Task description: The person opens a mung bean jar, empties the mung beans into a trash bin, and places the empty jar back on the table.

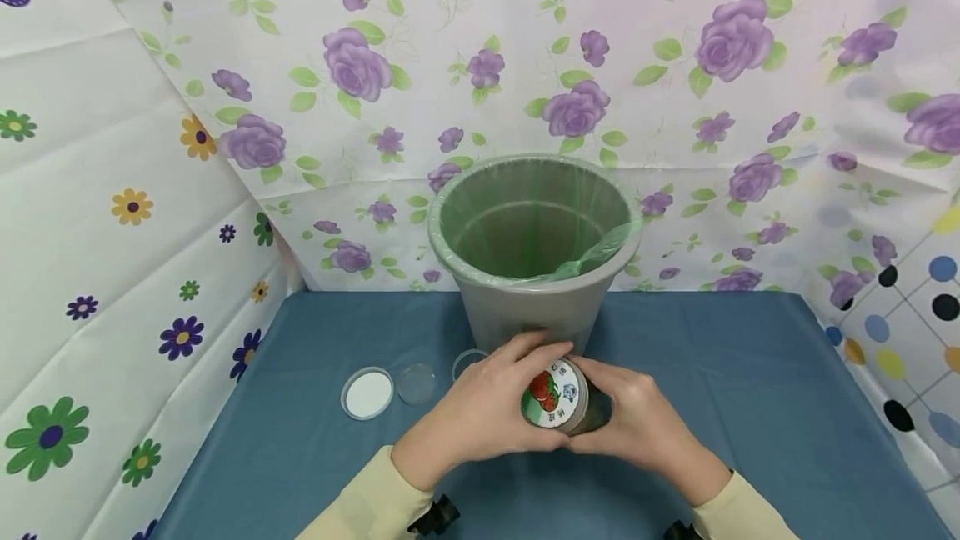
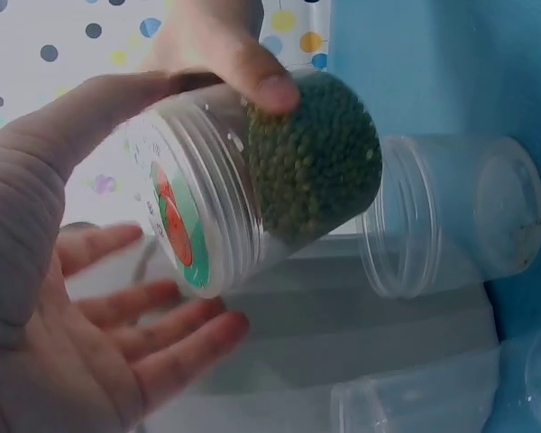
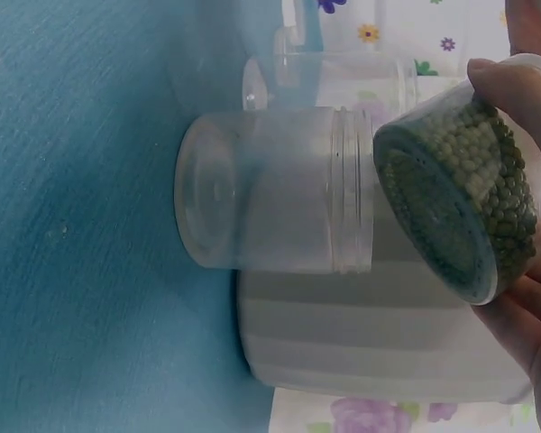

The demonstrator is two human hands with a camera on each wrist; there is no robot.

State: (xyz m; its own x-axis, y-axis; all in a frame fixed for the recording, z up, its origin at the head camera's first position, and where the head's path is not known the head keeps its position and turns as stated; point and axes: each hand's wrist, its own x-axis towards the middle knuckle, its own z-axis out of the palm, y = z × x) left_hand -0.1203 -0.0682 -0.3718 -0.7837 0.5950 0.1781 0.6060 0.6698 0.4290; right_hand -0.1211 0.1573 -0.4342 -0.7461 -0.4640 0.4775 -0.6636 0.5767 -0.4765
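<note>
A clear plastic jar (image 2: 243, 171), part-filled with small green beans (image 2: 316, 153), is held tilted in the air before the bin. Its white screw lid (image 1: 557, 394) carries a red strawberry print and is on the jar. My right hand (image 1: 637, 415) grips the jar's body, thumb on one side and fingers underneath. My left hand (image 1: 495, 398) is cupped around the lid. In the left wrist view its fingers (image 2: 180, 352) are spread and fairly straight beside the lid; whether they touch it I cannot tell. Just beneath the held jar stands a lidless clear jar (image 3: 270, 189).
A grey bin (image 1: 532, 307) with a green liner bag stands at the back of the blue-covered table (image 1: 735, 382). Left of my hands are a white-topped round container or lid (image 1: 367, 394) and another clear container (image 1: 416, 384). Flower-printed sheets (image 1: 465, 40) hang behind.
</note>
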